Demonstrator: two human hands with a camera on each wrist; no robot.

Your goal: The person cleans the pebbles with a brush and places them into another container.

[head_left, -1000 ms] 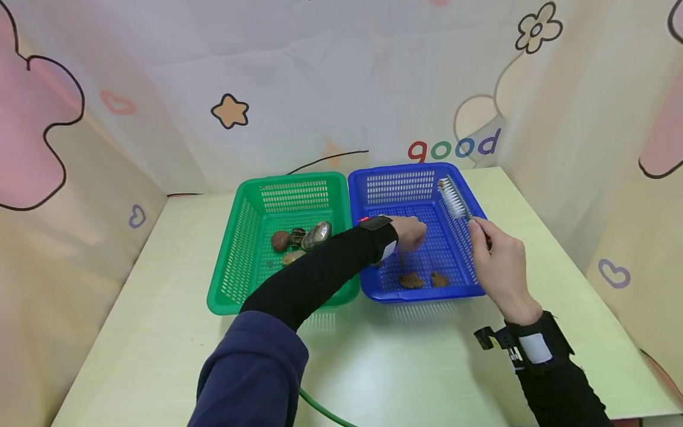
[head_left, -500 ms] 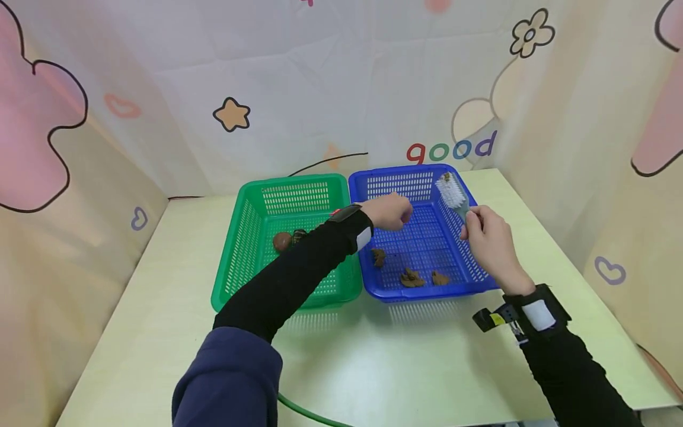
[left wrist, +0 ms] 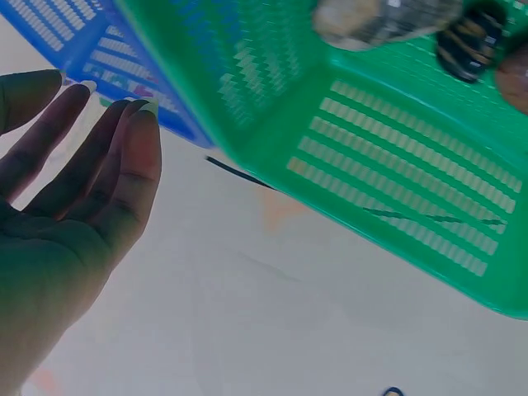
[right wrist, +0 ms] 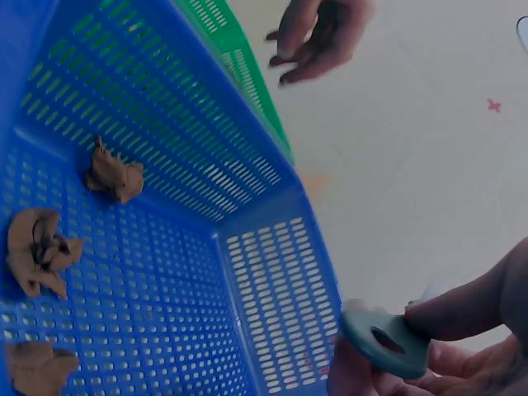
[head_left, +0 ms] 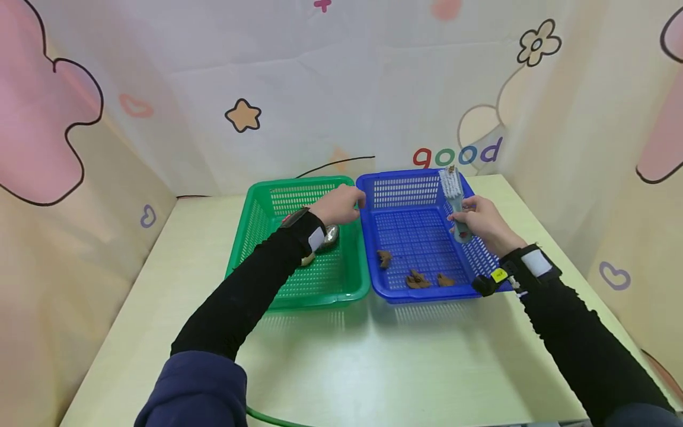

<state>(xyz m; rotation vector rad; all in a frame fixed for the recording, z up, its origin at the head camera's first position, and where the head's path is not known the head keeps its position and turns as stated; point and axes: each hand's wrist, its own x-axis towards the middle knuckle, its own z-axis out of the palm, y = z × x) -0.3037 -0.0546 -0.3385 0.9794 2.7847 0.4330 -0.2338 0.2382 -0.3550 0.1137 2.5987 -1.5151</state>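
My right hand (head_left: 487, 223) pinches the grey handle of a scrub brush (head_left: 453, 193) between thumb and fingers, over the right side of the blue basket (head_left: 392, 293). White bristles point up, with a brown bit at the tip. In the right wrist view, the handle end with its hole (right wrist: 386, 340) shows between the fingers. Above the green basket's (head_left: 320, 301) back right corner, my left hand (head_left: 337, 204) holds nothing. Its fingers (left wrist: 136, 157) are loosely bent. Below it lie a shiny grey stone (left wrist: 375, 23), a striped dark stone (left wrist: 470, 43) and a reddish-brown stone (left wrist: 516, 76).
Several brown crumpled lumps (head_left: 418, 280) lie in the blue basket. Both baskets stand side by side on a pale table (head_left: 341, 367). A printed curtain (head_left: 299, 77) hangs behind. A green cord (head_left: 274, 420) crosses the table's front edge.
My left hand has moved left from over the blue basket to the green one. My right hand has shifted slightly up and left, turning the brush more upright.
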